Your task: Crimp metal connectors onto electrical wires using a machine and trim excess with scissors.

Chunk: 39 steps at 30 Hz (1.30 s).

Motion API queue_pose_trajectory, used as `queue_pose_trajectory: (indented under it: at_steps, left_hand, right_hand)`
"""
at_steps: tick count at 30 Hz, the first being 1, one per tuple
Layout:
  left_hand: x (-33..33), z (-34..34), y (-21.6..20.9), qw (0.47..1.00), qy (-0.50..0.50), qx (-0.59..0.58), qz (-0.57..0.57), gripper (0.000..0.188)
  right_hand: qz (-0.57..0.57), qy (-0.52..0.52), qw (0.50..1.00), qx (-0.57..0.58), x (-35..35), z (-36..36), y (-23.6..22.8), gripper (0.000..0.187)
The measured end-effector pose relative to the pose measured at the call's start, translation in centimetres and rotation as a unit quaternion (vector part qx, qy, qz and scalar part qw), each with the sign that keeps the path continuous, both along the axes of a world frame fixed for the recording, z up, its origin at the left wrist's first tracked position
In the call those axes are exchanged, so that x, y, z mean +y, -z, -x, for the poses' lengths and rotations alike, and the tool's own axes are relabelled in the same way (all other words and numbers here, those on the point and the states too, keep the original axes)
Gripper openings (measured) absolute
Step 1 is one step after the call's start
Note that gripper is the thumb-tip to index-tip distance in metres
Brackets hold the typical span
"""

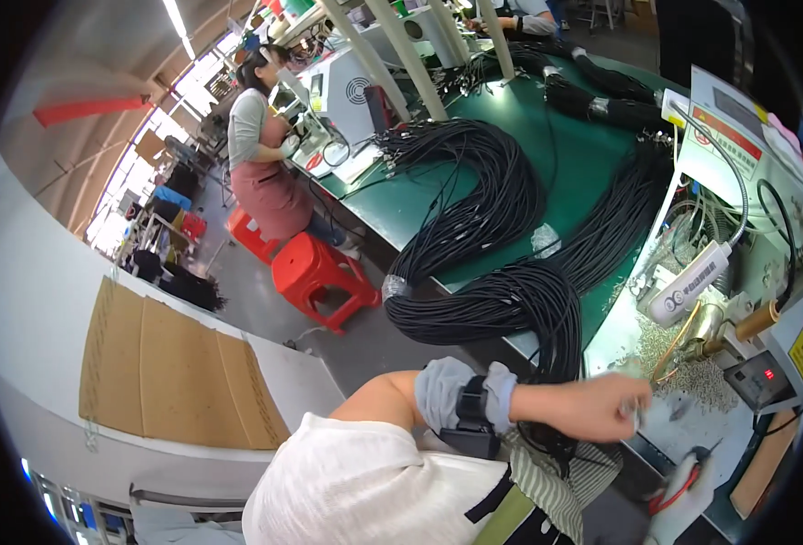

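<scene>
My left hand (608, 409) reaches across from the lower middle, its forearm in a bunched grey sleeve with a black strap (472, 404). Its fingers are closed on a small shiny piece, blurred and too small to name. The hand is over the front edge of a bench machine's pale work surface (669, 427). Lower right, a red-handled tool with a dark tip (676, 490) shows against a pale shape (692, 500). Whether that shape is my gloved right hand, I cannot make out. Black cables (556, 354) run in a thick bundle just beyond my left forearm.
Behind the heap of small metal bits (683, 363) stands the bench machine (769, 372). Several black cable bundles (492, 173) cover the green table (474, 263). Red stools (319, 272) stand left, near a person (260, 154) at another machine. Cardboard (174, 368) lies nearer.
</scene>
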<state>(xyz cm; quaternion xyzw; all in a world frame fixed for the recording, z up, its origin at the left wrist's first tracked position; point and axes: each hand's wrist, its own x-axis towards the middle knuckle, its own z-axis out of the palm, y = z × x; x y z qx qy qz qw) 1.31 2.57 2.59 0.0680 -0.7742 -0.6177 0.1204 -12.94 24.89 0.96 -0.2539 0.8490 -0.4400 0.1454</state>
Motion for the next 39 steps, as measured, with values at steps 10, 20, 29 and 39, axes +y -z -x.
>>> queue_pose_trajectory:
  at_steps: [10,20,29,39]
  left_hand:
    - [2.2,1.0,-1.6,0.986,0.158,0.026,-0.035,0.032]
    - [1.9,1.0,-2.7,0.970,0.164,0.174,-0.048,0.018]
    - [1.2,0.3,-3.1,0.928,0.271,0.165,0.195,0.022]
    - [0.7,0.5,-3.6,0.932,0.098,-0.104,-0.334,0.013]
  right_hand:
    - [0.182,-0.008,0.958,-0.220,-3.4,-5.0,-1.3,0.018]
    - [0.242,-0.040,0.945,-0.215,-2.2,-4.1,-1.9,0.025]
    - [0.202,-0.151,0.867,-0.429,-0.7,-3.3,-2.7,0.024]
    - [0.115,-0.132,0.955,0.238,-4.8,-4.9,-4.3,0.023]
